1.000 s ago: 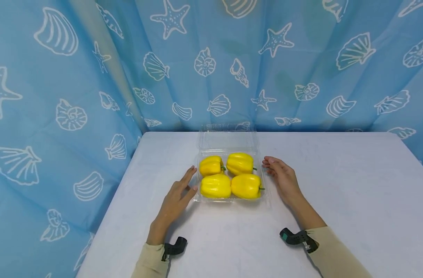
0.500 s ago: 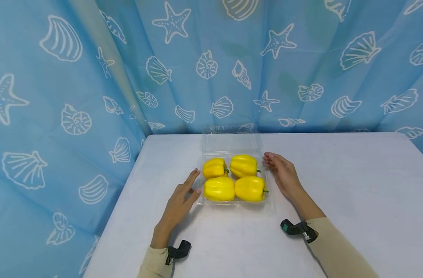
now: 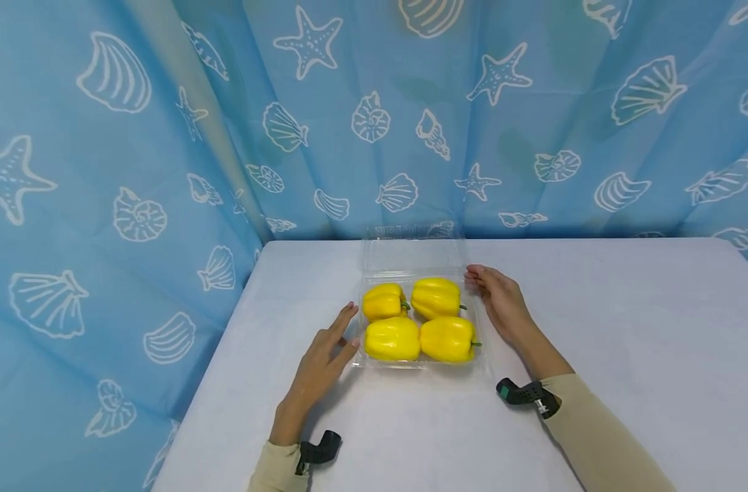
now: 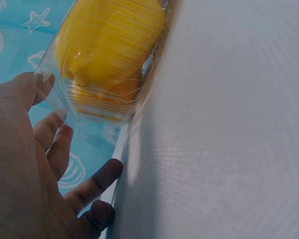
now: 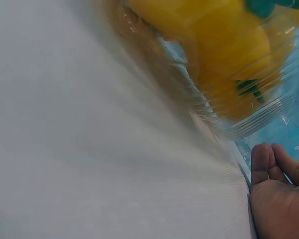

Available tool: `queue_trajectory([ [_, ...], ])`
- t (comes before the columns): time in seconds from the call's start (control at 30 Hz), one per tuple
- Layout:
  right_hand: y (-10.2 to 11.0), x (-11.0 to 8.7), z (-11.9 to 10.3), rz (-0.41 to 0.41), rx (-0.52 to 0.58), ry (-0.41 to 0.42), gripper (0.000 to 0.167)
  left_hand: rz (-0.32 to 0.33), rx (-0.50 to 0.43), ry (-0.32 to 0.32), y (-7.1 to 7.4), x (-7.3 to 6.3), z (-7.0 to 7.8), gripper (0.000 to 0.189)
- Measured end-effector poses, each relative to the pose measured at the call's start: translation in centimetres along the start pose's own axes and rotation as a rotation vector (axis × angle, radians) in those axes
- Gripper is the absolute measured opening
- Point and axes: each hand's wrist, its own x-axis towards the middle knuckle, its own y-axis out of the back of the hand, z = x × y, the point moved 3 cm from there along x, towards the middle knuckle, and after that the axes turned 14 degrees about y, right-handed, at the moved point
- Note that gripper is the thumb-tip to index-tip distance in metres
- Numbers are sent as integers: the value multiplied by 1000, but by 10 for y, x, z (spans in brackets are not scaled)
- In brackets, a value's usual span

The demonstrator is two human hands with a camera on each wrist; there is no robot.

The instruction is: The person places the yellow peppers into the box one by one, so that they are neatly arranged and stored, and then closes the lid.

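Note:
A clear plastic clamshell container (image 3: 410, 364) stands on the table with its lid (image 3: 413, 257) folded back. Several yellow bell peppers (image 3: 392, 339) with green stems lie in its base. My left hand (image 3: 318, 359) is at the container's left side, fingers spread; in the left wrist view its thumb (image 4: 32, 87) overlaps the clear rim. On the other side, my right hand (image 3: 503, 307) lies along the right edge near the hinge, its fingers (image 5: 261, 159) together and gently bent, holding nothing. The right thumb is mostly out of the right wrist view.
A white cloth covers the table (image 3: 626, 342). Behind and to the left hangs a blue curtain (image 3: 324, 137) with white shells and starfish. Each wrist carries a black strapped device (image 3: 320, 447) beside a beige sleeve (image 3: 601, 430).
The right hand has moved a little farther back along the container's edge, nearer the hinge. The left hand keeps its place beside the container. The whole head view has shifted slightly.

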Motion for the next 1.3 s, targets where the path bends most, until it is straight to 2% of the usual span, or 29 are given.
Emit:
queue_trajectory([
  [0.27,2,9,2,10,41,30,60,1,-1,2,0,0,0,58],
  [0.43,2,16,5,27,-19,36,57,15,-5,-16,1,0,0,58],
  [0.63,4,23,8,31,-71,30,56,2,2,-4,-1,0,-2,58],
  [1.03,3,28,6,15,-303,57,62,14,18,1,2,0,-2,58],
  [1.3,4,25,8,27,-318,64,59,1,12,3,0,1,-5,58],
])
